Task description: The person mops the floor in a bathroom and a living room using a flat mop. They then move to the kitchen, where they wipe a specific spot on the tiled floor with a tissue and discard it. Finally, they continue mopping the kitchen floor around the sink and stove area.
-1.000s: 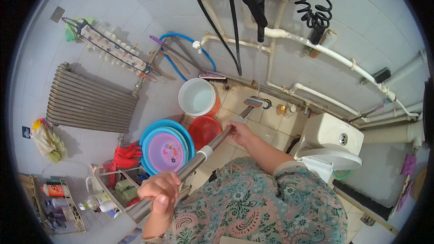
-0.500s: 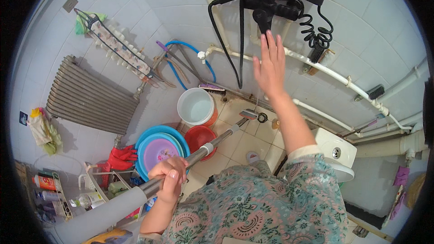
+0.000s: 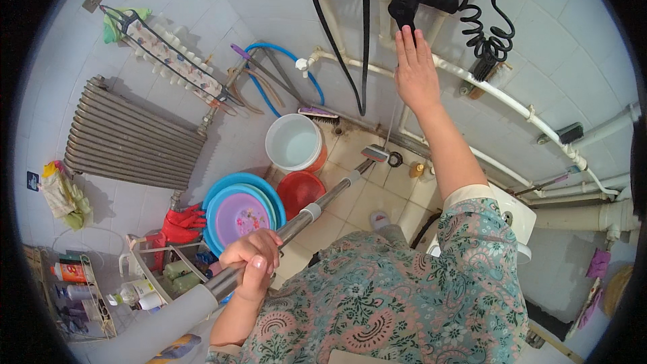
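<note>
Far L: wire rack (image 3: pixel 106 300) w/ bottles, then ribbed metal radiator (image 3: pixel 135 138) on tiled wall, red gloves (image 3: pixel 183 224) hanging lower, a bit R of it. Next, nested basins (image 3: pixel 236 216), blue outside, lilac on top. L hand (image 3: pixel 253 259) just below basins in view, fingers wrapped snugly round metal pole (image 3: pixel 293 229), nr its thick pale end. Pole slants from lower L up toward mid pic, past white bucket (image 3: pixel 293 141) & red tub (image 3: pixel 300 195), both L of it. Long-handled brush (image 3: pixel 320 116) at wall base, behind white bucket. Pole ends in flat grey/orange head (image 3: pixel 375 153), down by floor tiles; thin water stream (image 3: pixel 392 118) drops close to it, exact contact can't tell. R hand (image 3: pixel 416 81) up high, palm away, fingers straight & close together, no obj. seen in it; fingertips overlap black tap (image 3: pixel 404 12), touching or not can't tell. Small bottles (image 3: pixel 416 170) on floor R of head, then white toilet (image 3: pixel 524 219), partly behind R sleeve, & black brush (image 3: pixel 569 133) up by wall pipe
</note>
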Tool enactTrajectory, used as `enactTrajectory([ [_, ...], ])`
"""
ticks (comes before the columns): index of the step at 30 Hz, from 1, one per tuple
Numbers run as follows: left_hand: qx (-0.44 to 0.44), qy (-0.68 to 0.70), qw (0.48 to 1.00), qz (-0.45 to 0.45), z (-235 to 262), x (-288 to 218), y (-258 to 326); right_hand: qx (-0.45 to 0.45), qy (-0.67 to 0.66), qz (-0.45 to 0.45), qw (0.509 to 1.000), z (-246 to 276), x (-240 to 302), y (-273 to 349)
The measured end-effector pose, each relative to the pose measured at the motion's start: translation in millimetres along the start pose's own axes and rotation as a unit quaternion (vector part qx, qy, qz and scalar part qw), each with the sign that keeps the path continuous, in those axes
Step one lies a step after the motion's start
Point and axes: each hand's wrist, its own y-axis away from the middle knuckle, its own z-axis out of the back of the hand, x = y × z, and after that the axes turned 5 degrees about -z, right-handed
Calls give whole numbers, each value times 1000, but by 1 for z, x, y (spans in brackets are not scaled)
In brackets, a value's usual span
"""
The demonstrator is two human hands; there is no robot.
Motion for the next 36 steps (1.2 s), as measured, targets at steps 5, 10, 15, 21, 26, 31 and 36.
enactTrajectory([
  [5, 3, 13, 1000, -16, 0, 4, -4, 34, -244, -170, 954, -2, 34, 56],
  [10, 24, 24, 999, -14, -14, 3, -13, 445, -520, -673, 280, -95, 110, 255],
  [15, 107, -17, 994, 11, -27, -5, -17, 227, -566, -792, -40, -110, 151, 241],
  [21, 67, -43, 997, -12, -21, -9, -24, 238, -591, -771, -20, -104, 166, 237],
  [26, 33, -111, 992, -47, -1, -28, -25, 280, -603, -739, -109, 9, 228, 182],
  [31, 159, -54, 982, -89, 53, -5, -31, 171, -629, -752, -100, 74, 257, 153],
  [36, 178, 151, 969, -82, 83, -35, -28, 176, -713, -676, -59, 112, 278, 167],
])
